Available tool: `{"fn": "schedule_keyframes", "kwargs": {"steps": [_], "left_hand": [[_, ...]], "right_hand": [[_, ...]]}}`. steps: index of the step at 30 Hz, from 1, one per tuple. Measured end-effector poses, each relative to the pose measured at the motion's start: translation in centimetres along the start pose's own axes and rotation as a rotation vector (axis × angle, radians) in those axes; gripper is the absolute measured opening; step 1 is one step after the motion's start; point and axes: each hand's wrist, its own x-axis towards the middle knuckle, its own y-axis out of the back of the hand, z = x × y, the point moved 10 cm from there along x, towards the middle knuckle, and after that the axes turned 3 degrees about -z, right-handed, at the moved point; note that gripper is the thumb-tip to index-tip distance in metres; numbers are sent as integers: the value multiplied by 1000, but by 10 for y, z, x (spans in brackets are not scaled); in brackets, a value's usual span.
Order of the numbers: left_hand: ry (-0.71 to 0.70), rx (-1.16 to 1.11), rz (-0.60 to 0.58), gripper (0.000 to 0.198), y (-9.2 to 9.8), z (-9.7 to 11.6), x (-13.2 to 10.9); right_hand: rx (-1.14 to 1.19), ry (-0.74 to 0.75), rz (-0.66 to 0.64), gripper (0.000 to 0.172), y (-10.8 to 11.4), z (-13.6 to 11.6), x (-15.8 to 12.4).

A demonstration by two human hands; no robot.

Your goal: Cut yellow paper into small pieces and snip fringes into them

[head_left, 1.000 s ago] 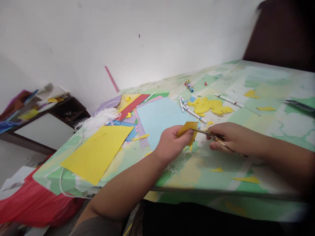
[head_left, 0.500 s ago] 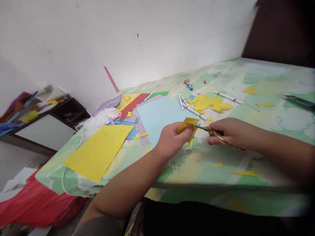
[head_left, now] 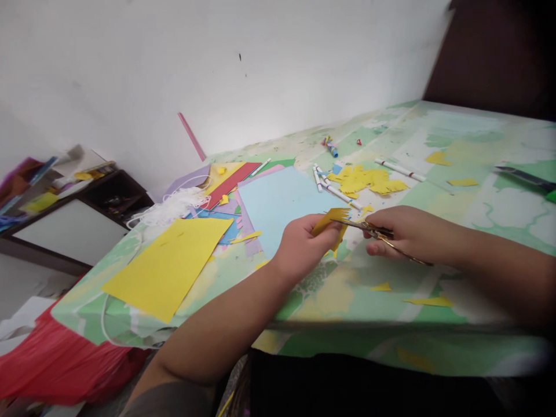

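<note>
Between thumb and fingers, my left hand (head_left: 306, 240) pinches a small piece of yellow paper (head_left: 330, 220) with a fringe of narrow cuts along its upper right edge. My right hand (head_left: 406, 234) is wrapped round the handles of a pair of scissors (head_left: 369, 227), gold at the grips. Their blades point left and meet the fringed edge of the paper. Beyond both hands lie fringed yellow paper pieces (head_left: 369, 179). Yellow offcuts (head_left: 428, 302) are scattered nearer the table's front edge.
A yellow sheet (head_left: 169, 266) lies at the left, near white string (head_left: 186, 200). A light blue sheet (head_left: 282, 200) sits behind my left hand, with white markers (head_left: 334, 191) beside it. A dark-bladed cutter (head_left: 527, 176) rests at the right of the patterned tablecloth (head_left: 469, 243).
The view has shifted slightly, so the table's things appear a little further left. Both hands keep their hold, and the scissors stay at the paper's fringed edge.
</note>
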Motion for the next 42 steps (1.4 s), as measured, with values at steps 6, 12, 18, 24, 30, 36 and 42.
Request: {"fn": "schedule_keyframes", "kwargs": {"steps": [6, 12, 18, 24, 30, 36, 42], "left_hand": [[-18, 26, 26, 27, 2, 2, -2], [-36, 39, 37, 28, 4, 6, -3], [-19, 26, 62, 27, 6, 4, -3], [-3, -25, 37, 24, 5, 3, -2], [29, -151, 3, 21, 1, 2, -1], [0, -209, 13, 24, 3, 1, 1], [-22, -115, 48, 28, 6, 5, -1]], "right_hand": [[26, -11, -22, 47, 0, -3, 0], [6, -9, -2, 48, 2, -3, 0], [-13, -33, 28, 47, 3, 6, 1], [-6, -60, 21, 47, 4, 9, 0], [2, -74, 55, 49, 10, 8, 1], [-44, -33, 31, 49, 8, 5, 0], [-55, -4, 27, 49, 6, -3, -1]]}}
